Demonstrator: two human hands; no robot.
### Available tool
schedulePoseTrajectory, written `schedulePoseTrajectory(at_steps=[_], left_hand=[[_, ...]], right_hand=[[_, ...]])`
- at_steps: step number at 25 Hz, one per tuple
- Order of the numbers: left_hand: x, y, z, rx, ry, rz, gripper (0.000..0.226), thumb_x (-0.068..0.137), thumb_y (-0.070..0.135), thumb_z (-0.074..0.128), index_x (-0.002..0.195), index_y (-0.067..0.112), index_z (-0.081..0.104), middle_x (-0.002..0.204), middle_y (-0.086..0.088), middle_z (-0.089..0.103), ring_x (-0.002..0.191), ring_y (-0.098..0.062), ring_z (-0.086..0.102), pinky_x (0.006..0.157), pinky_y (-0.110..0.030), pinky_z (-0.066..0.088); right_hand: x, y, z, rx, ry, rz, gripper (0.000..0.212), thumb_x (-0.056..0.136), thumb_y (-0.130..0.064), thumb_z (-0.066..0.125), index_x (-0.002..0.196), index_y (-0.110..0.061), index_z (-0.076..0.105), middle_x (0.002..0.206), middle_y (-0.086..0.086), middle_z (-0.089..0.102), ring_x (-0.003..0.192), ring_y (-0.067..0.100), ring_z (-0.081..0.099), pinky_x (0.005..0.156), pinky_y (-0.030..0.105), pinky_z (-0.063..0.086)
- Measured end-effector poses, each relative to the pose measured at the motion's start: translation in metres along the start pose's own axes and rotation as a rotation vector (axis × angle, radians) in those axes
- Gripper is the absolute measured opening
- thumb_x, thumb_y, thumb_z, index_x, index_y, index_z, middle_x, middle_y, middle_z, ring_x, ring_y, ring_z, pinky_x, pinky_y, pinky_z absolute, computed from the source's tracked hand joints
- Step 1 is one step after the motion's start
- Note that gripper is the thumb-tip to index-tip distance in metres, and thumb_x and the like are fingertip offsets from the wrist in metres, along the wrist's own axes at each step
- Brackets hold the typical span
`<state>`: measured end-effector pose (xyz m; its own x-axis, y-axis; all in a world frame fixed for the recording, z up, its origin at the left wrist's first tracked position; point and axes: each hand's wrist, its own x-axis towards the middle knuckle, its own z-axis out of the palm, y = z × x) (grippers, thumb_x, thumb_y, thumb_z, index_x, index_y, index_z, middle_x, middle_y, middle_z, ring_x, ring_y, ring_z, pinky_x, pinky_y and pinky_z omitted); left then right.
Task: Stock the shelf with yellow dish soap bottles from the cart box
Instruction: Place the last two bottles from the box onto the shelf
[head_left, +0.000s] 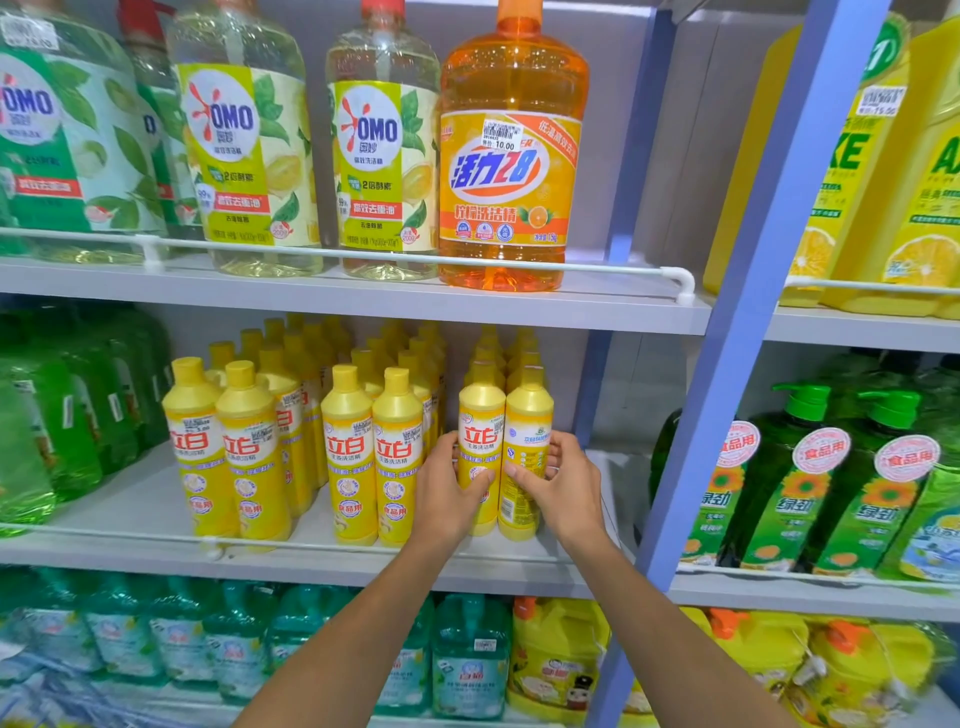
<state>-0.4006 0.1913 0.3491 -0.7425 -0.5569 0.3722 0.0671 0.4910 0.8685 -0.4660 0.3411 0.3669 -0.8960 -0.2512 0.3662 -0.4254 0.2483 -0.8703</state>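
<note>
Two yellow dish soap bottles stand upright side by side at the front right of the middle shelf (130, 514). My left hand (449, 493) grips the left bottle (480, 415), which shows its front label. My right hand (563, 486) grips the right bottle (527, 415), which shows its back label. Behind them runs a row of the same bottles. To their left stand several more rows of yellow dish soap bottles (348, 447). The cart box is not in view.
A thin white rail (337, 544) runs along the shelf's front edge. Bare shelf lies right of the held bottles up to the blue upright (727, 364). Large bottles, including an orange one (511, 156), fill the shelf above. Green bottles (810, 483) stand in the right bay.
</note>
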Motion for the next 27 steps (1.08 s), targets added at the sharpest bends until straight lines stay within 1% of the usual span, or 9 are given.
schedulePoseTrajectory(at_steps=[4, 8, 10, 11, 14, 17, 21, 23, 27], left_hand=[[0.001, -0.002, 0.0, -0.001, 0.003, 0.003, 0.061, 0.081, 0.026, 0.083, 0.134, 0.026, 0.053, 0.126, 0.007, 0.065, 0.114, -0.011, 0.061, 0.1, -0.038, 0.054], [0.0, -0.003, 0.001, 0.0, -0.006, -0.002, 0.062, 0.082, 0.025, 0.082, 0.136, 0.028, 0.052, 0.127, 0.007, 0.065, 0.116, -0.012, 0.061, 0.101, -0.042, 0.054], [0.0, -0.004, 0.001, 0.004, -0.006, 0.0, 0.063, 0.082, 0.025, 0.082, 0.137, 0.03, 0.052, 0.128, 0.008, 0.065, 0.116, -0.012, 0.061, 0.101, -0.042, 0.054], [0.0, -0.004, 0.002, 0.008, -0.002, 0.006, 0.063, 0.082, 0.025, 0.082, 0.137, 0.03, 0.052, 0.128, 0.008, 0.065, 0.116, -0.012, 0.061, 0.101, -0.042, 0.054], [0.001, -0.005, 0.002, 0.023, 0.003, 0.011, 0.064, 0.081, 0.026, 0.083, 0.137, 0.029, 0.051, 0.128, 0.008, 0.064, 0.117, -0.012, 0.061, 0.101, -0.042, 0.054], [0.001, -0.005, 0.001, 0.025, -0.011, 0.009, 0.064, 0.082, 0.027, 0.082, 0.137, 0.028, 0.05, 0.129, 0.007, 0.064, 0.117, -0.012, 0.06, 0.102, -0.043, 0.053], [0.001, -0.006, 0.001, 0.01, -0.01, 0.015, 0.063, 0.082, 0.025, 0.082, 0.136, 0.029, 0.052, 0.126, 0.008, 0.065, 0.115, -0.011, 0.062, 0.1, -0.042, 0.055], [0.0, -0.006, 0.001, 0.014, -0.004, 0.013, 0.062, 0.082, 0.025, 0.082, 0.136, 0.029, 0.051, 0.126, 0.008, 0.065, 0.115, -0.011, 0.062, 0.099, -0.042, 0.055], [0.0, -0.007, 0.001, 0.029, 0.002, 0.009, 0.063, 0.082, 0.029, 0.082, 0.136, 0.03, 0.05, 0.127, 0.009, 0.065, 0.116, -0.012, 0.061, 0.099, -0.043, 0.055]], right_hand=[[-0.001, -0.001, 0.003, -0.029, 0.023, -0.006, 0.062, 0.072, -0.044, 0.089, 0.12, -0.03, 0.054, 0.11, -0.013, 0.066, 0.098, 0.0, 0.065, 0.082, 0.021, 0.056], [-0.007, 0.004, -0.002, 0.06, -0.07, -0.004, 0.055, 0.081, -0.036, 0.083, 0.129, -0.024, 0.059, 0.114, -0.019, 0.065, 0.101, -0.007, 0.065, 0.081, 0.012, 0.054], [-0.007, 0.006, -0.005, 0.071, -0.075, 0.002, 0.051, 0.08, -0.029, 0.085, 0.125, -0.025, 0.06, 0.11, -0.021, 0.065, 0.097, -0.011, 0.065, 0.083, 0.015, 0.057], [-0.006, 0.006, -0.005, 0.06, -0.049, 0.005, 0.051, 0.078, -0.029, 0.087, 0.121, -0.026, 0.06, 0.107, -0.019, 0.066, 0.095, -0.009, 0.066, 0.082, 0.017, 0.058], [-0.004, 0.005, 0.001, -0.04, 0.042, 0.017, 0.057, 0.071, -0.041, 0.091, 0.114, -0.027, 0.057, 0.106, -0.013, 0.066, 0.093, 0.001, 0.066, 0.079, 0.022, 0.058], [-0.006, 0.011, 0.005, -0.044, 0.044, 0.011, 0.059, 0.074, -0.046, 0.087, 0.12, -0.029, 0.054, 0.113, -0.011, 0.063, 0.099, 0.003, 0.064, 0.083, 0.029, 0.059], [-0.01, 0.016, 0.0, 0.079, -0.028, -0.039, 0.053, 0.085, -0.035, 0.08, 0.133, -0.026, 0.058, 0.118, -0.016, 0.067, 0.105, -0.002, 0.065, 0.089, 0.026, 0.058], [-0.008, 0.016, 0.001, 0.054, -0.004, -0.032, 0.051, 0.083, -0.034, 0.083, 0.128, -0.025, 0.061, 0.113, -0.015, 0.069, 0.102, -0.002, 0.066, 0.087, 0.027, 0.06], [-0.005, 0.012, 0.009, -0.047, 0.086, -0.008, 0.058, 0.074, -0.046, 0.087, 0.12, -0.023, 0.058, 0.111, -0.01, 0.067, 0.097, 0.001, 0.065, 0.083, 0.029, 0.06]])
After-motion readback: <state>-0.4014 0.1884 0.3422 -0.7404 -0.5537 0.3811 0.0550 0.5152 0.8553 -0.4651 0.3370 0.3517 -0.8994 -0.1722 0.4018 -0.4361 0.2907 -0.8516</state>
